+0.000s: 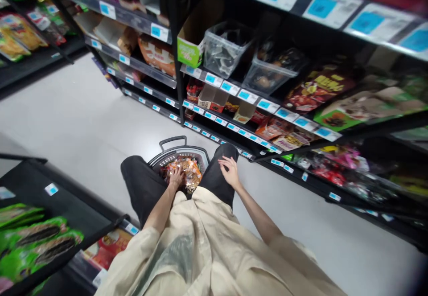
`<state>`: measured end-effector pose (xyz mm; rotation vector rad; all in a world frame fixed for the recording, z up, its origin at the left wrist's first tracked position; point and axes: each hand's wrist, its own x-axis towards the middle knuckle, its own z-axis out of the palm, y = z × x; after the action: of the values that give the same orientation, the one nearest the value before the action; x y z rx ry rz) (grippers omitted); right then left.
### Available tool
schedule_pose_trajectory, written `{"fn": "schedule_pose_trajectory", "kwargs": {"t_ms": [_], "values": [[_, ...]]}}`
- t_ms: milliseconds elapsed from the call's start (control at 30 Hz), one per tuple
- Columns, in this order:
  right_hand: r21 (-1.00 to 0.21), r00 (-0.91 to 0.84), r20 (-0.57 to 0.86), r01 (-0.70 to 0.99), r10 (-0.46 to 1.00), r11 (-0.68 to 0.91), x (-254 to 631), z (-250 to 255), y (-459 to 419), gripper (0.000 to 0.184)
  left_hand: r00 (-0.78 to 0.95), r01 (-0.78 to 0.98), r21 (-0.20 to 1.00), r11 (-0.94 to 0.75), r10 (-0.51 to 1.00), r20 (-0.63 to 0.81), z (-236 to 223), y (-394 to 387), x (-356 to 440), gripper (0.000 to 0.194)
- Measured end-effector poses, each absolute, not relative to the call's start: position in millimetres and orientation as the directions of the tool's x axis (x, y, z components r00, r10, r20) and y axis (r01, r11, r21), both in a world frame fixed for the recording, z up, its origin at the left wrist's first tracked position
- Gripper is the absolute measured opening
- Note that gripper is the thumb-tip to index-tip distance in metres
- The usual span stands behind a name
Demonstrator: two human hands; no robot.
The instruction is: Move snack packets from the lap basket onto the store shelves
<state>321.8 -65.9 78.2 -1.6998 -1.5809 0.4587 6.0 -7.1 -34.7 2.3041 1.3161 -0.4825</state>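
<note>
I am crouched in a shop aisle with a dark shopping basket (174, 146) on the floor between my knees. It is filled with orange and red snack packets (191, 171). My left hand (176, 176) reaches down into the basket and rests on the packets, fingers bent over them; whether it grips one I cannot make out. My right hand (229, 170) lies on my right knee with fingers spread and nothing in it.
Black shelves with blue price tags (214, 80) run along the right, holding snack bags, cartons and two clear plastic bins (224, 48). A low shelf with green packets (33, 238) stands at the left. Grey floor (83, 117) lies ahead.
</note>
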Motion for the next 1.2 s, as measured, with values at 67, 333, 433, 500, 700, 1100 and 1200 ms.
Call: {"fn": "schedule_pose_trajectory", "kwargs": {"t_ms": [67, 333, 433, 500, 700, 1100, 1200], "values": [[-0.726, 0.176, 0.229, 0.686, 0.957, 0.047, 322, 79, -65, 0.023, 0.475, 0.873, 0.167, -0.459, 0.721, -0.505, -43, -5, 4, 0.053], [-0.736, 0.197, 0.232, 0.676, 0.953, 0.040, 323, 79, -65, 0.022, 0.528, 0.806, 0.045, -0.591, 0.681, -0.508, -54, -4, 6, 0.058], [-0.741, 0.202, 0.237, 0.670, 0.950, 0.042, 322, 81, -64, 0.023, 0.553, 0.781, 0.021, -0.625, 0.675, -0.489, -53, -5, 8, 0.063], [-0.744, 0.205, 0.242, 0.667, 0.949, 0.046, 322, 82, -63, 0.022, 0.564, 0.774, 0.014, -0.633, 0.679, -0.470, -52, -5, 10, 0.064], [-0.750, 0.203, 0.229, 0.660, 0.952, 0.040, 323, 83, -62, 0.023, 0.587, 0.768, 0.041, -0.639, 0.677, -0.445, -46, 0, 16, 0.055], [-0.752, 0.195, 0.240, 0.657, 0.951, 0.056, 325, 77, -63, 0.022, 0.558, 0.810, 0.072, -0.582, 0.728, -0.399, -32, -4, 18, 0.057], [-0.753, 0.193, 0.245, 0.656, 0.950, 0.061, 325, 76, -63, 0.022, 0.544, 0.814, 0.050, -0.578, 0.731, -0.413, -33, -3, 17, 0.056]]}}
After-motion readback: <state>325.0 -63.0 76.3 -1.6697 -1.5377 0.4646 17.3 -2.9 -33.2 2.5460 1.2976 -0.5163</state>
